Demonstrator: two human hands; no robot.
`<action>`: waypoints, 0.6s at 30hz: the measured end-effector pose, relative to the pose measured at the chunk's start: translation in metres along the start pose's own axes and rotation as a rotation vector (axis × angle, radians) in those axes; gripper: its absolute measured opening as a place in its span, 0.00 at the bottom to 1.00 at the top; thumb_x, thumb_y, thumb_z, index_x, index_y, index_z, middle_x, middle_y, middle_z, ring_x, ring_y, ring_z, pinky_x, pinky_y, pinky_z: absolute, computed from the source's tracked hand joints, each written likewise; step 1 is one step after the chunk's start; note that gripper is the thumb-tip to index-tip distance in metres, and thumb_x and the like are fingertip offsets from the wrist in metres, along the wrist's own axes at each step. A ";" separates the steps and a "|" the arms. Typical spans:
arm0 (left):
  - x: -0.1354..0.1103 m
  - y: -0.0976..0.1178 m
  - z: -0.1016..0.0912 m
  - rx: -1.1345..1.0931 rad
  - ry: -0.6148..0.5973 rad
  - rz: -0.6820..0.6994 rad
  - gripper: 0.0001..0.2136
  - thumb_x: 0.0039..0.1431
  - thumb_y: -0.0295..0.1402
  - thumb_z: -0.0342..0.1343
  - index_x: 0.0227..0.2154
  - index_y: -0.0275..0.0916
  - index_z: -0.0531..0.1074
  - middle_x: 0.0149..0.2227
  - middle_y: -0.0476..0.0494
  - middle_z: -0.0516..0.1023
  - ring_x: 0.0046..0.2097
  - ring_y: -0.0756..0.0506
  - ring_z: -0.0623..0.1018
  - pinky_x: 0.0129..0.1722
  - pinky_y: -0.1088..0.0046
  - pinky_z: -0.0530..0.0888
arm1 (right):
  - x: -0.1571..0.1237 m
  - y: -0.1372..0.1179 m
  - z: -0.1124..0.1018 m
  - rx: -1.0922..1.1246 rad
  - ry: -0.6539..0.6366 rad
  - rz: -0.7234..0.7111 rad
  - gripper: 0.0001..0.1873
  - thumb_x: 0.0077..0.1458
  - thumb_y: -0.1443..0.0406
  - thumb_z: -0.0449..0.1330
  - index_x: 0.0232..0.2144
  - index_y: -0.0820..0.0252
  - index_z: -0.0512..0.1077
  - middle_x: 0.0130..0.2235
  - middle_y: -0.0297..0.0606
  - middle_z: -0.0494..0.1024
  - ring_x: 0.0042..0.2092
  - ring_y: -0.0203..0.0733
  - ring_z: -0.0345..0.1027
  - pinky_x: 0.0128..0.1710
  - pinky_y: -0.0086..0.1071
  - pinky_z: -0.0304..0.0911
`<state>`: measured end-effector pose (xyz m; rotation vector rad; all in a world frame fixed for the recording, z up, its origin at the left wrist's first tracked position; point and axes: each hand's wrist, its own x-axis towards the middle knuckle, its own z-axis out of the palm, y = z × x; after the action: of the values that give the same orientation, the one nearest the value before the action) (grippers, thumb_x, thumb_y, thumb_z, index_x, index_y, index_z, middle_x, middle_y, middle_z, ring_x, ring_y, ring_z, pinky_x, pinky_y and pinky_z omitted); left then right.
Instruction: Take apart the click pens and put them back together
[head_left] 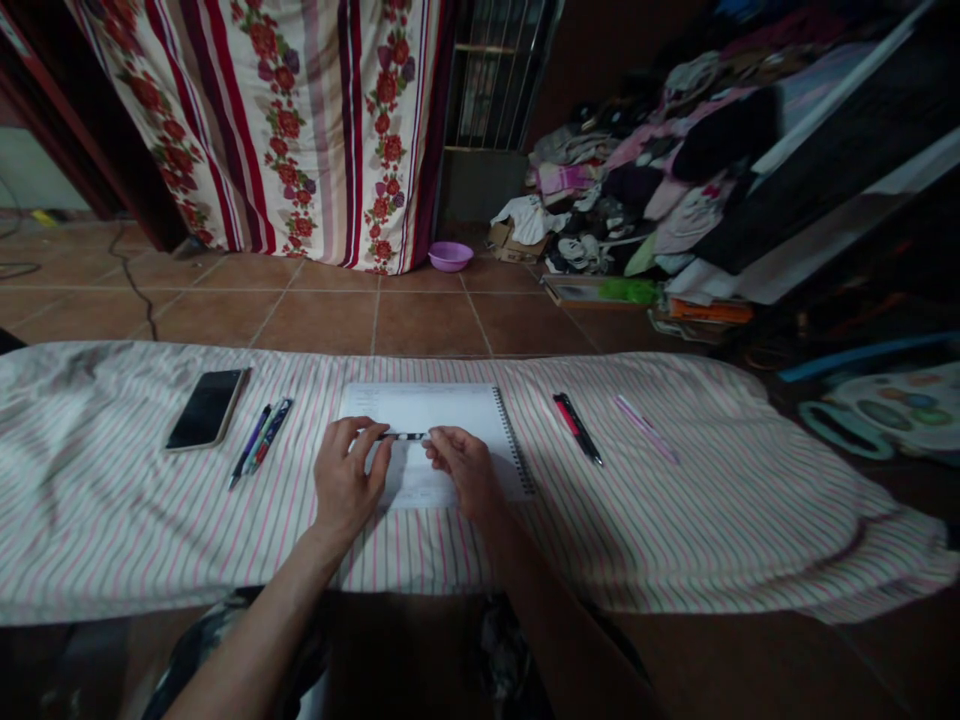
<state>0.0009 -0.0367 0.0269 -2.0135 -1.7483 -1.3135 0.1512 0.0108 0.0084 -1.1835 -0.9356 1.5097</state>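
Note:
A black-and-white pen (409,436) lies level between my two hands, over the open spiral notebook (442,400). My left hand (346,468) pinches its left end between thumb and fingers. At the other end, the fingers of my right hand (463,462) are closed on it, hiding that tip. The notebook's wire binding runs along its right side, and faint print shows on the white page. Left of the notebook lie several pens (262,436) side by side. To its right rest a red and black pen pair (577,428) and a pink pen (646,430).
A striped cloth (712,520) covers the low table. A smartphone (207,410) lies at the left. Beyond the table are a tiled floor (330,310), a floral curtain (300,130), a purple basin (450,257) and a heap of clothes (630,190).

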 end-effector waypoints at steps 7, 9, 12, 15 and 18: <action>-0.011 0.018 0.015 -0.567 -0.258 -0.571 0.09 0.55 0.36 0.51 0.30 0.36 0.71 0.27 0.45 0.72 0.28 0.49 0.71 0.26 0.74 0.67 | -0.001 0.000 -0.002 0.150 -0.021 0.043 0.17 0.37 0.56 0.67 0.28 0.62 0.73 0.28 0.37 0.77 0.29 0.32 0.67 0.29 0.26 0.61; -0.012 0.022 0.022 -0.823 -0.301 -0.872 0.11 0.52 0.39 0.53 0.31 0.34 0.70 0.21 0.49 0.70 0.21 0.51 0.68 0.21 0.75 0.64 | -0.001 0.001 -0.003 0.167 -0.034 0.039 0.16 0.38 0.56 0.67 0.28 0.62 0.74 0.28 0.36 0.77 0.29 0.31 0.67 0.29 0.26 0.61; -0.011 0.027 0.027 -1.126 -0.237 -1.079 0.16 0.45 0.37 0.60 0.35 0.32 0.69 0.24 0.46 0.74 0.23 0.51 0.72 0.23 0.76 0.66 | -0.001 0.002 -0.003 0.177 -0.050 0.040 0.15 0.38 0.57 0.67 0.27 0.62 0.74 0.26 0.34 0.76 0.28 0.31 0.66 0.30 0.26 0.61; -0.008 0.029 0.026 -1.247 -0.149 -1.154 0.18 0.40 0.34 0.64 0.35 0.32 0.70 0.29 0.44 0.76 0.28 0.50 0.75 0.27 0.76 0.69 | -0.002 0.004 -0.001 0.170 -0.084 0.034 0.15 0.39 0.56 0.66 0.26 0.62 0.74 0.26 0.34 0.75 0.27 0.31 0.65 0.29 0.26 0.60; -0.005 0.029 0.023 -1.297 -0.094 -1.135 0.16 0.40 0.35 0.65 0.33 0.33 0.71 0.29 0.46 0.76 0.27 0.52 0.74 0.28 0.77 0.69 | -0.003 0.005 -0.001 0.163 -0.097 0.030 0.15 0.39 0.56 0.66 0.26 0.61 0.74 0.25 0.34 0.75 0.27 0.31 0.65 0.29 0.27 0.60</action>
<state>0.0381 -0.0343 0.0214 -1.1324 -2.5095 -3.3882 0.1508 0.0067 0.0037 -1.0193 -0.8437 1.6472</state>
